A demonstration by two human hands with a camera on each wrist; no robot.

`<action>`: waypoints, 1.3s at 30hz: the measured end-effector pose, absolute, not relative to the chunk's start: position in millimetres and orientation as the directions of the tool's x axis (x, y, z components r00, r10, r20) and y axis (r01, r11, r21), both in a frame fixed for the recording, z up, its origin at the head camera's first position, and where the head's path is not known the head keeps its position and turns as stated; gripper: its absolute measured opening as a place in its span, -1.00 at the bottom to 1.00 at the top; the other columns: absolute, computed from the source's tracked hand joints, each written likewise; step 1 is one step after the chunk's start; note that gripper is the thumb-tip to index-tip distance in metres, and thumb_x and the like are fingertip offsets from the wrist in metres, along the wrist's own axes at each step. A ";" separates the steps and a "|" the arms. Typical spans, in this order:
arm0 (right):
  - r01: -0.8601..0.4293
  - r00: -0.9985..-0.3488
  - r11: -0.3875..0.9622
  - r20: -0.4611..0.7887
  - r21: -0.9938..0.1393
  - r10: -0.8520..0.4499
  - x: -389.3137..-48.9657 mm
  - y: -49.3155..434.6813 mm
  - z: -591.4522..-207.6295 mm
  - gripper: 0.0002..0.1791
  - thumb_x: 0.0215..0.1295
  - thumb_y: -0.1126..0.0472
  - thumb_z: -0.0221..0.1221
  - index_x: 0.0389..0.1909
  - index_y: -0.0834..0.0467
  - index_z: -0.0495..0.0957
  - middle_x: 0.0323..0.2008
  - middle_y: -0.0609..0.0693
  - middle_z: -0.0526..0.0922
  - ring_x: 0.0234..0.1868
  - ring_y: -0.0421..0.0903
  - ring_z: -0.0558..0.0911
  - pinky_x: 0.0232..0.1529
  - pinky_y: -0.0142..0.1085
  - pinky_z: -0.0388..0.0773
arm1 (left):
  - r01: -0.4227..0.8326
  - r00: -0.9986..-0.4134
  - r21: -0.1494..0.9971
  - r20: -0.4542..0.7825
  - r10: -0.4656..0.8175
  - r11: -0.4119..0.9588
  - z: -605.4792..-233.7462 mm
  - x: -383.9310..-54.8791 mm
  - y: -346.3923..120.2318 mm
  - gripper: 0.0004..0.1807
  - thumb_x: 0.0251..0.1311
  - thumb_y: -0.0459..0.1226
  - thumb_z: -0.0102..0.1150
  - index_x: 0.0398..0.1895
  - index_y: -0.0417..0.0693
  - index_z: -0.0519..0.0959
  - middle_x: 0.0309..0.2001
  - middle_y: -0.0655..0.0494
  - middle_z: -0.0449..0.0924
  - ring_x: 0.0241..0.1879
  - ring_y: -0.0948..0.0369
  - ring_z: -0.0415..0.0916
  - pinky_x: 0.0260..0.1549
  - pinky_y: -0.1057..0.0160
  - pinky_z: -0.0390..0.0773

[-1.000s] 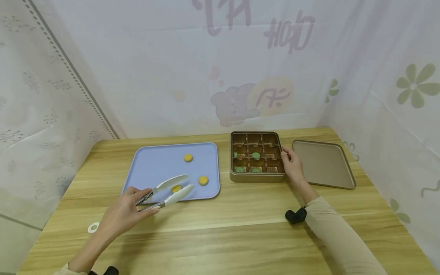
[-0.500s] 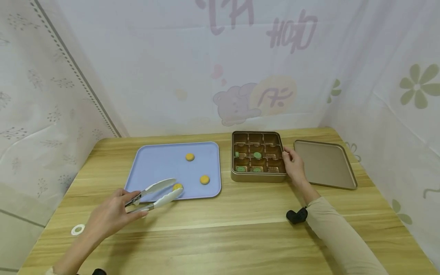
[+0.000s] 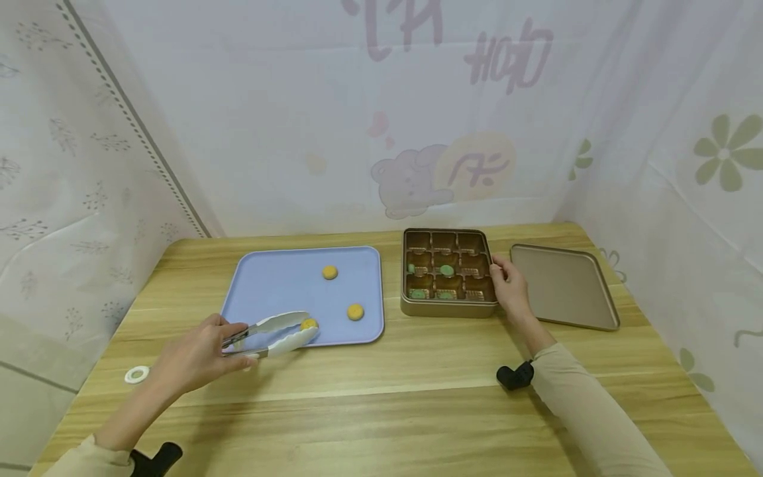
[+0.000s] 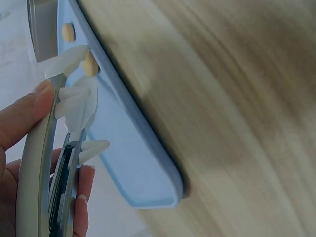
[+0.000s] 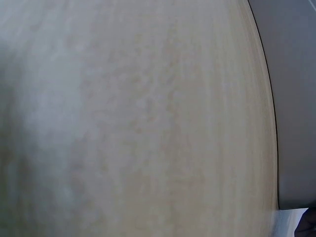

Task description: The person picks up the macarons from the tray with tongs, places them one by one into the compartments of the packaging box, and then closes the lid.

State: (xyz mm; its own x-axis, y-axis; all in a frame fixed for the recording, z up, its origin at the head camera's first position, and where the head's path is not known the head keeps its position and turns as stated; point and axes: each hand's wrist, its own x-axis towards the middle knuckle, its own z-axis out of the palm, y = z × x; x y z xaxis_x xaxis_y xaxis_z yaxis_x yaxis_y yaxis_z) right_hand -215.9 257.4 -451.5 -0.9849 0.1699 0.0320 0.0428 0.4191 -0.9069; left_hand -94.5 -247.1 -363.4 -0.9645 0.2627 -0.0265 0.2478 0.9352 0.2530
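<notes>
My left hand holds metal tongs with white scalloped tips over the front of a blue tray. Between the parted tips lies a round yellow cookie; in the left wrist view the tips also reach to this cookie. Two more yellow cookies, one farther back and one to the right, rest on the tray. My right hand grips the right wall of a bronze tin. Its brown divided insert holds several green cookies in the middle and front rows.
The tin's flat bronze lid lies right of my right hand. A white ring sits on the wooden table beside my left forearm. Printed curtains stand behind the table and at both sides.
The tongs have drawn back leftward from beyond the front cookie, and their tips now flank it, slightly closer together. My right hand stays at the tin.
</notes>
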 end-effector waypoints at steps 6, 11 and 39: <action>0.047 -0.983 0.434 0.036 -0.900 0.181 -216.9 257.2 -452.4 -0.52 0.49 0.11 -0.16 0.33 0.24 0.26 0.10 0.24 0.42 0.02 0.01 0.38 0.00 -0.17 0.33 | 0.249 -0.962 0.225 -0.053 0.267 0.942 -359.0 -98.2 -244.0 -0.33 -0.15 0.00 0.43 0.02 -0.22 0.59 -0.30 0.03 0.49 -0.50 0.26 0.28 -0.68 0.28 0.26; 0.045 -0.983 0.431 0.037 -0.901 0.181 -216.5 257.9 -450.5 -0.52 0.50 0.12 -0.17 0.33 0.23 0.27 0.09 0.24 0.42 0.01 0.00 0.37 -0.01 -0.18 0.33 | 0.250 -0.962 0.209 -0.053 0.266 0.945 -360.3 -99.5 -244.4 -0.33 -0.14 0.01 0.42 0.02 -0.21 0.59 -0.30 0.04 0.49 -0.51 0.25 0.28 -0.68 0.27 0.25; 0.055 -0.985 0.418 0.020 -0.907 0.172 -218.5 258.9 -453.1 -0.51 0.50 0.09 -0.18 0.35 0.20 0.24 0.09 0.24 0.39 0.03 0.04 0.35 0.04 -0.10 0.31 | 0.191 -0.973 0.266 -0.073 0.217 0.945 -349.6 -95.3 -265.3 -0.21 -0.14 0.03 0.41 0.10 -0.34 0.51 -0.22 -0.13 0.50 -0.51 0.24 0.32 -0.65 0.28 0.29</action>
State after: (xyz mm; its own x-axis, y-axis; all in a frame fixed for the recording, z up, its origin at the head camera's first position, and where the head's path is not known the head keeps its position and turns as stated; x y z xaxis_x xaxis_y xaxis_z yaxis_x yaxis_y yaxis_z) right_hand -218.5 258.9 -453.1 -0.9849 0.1723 0.0195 0.0552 0.4181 -0.9067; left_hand -95.3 -265.3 -349.6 -0.9734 0.2173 -0.0729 0.1910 0.9448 0.2662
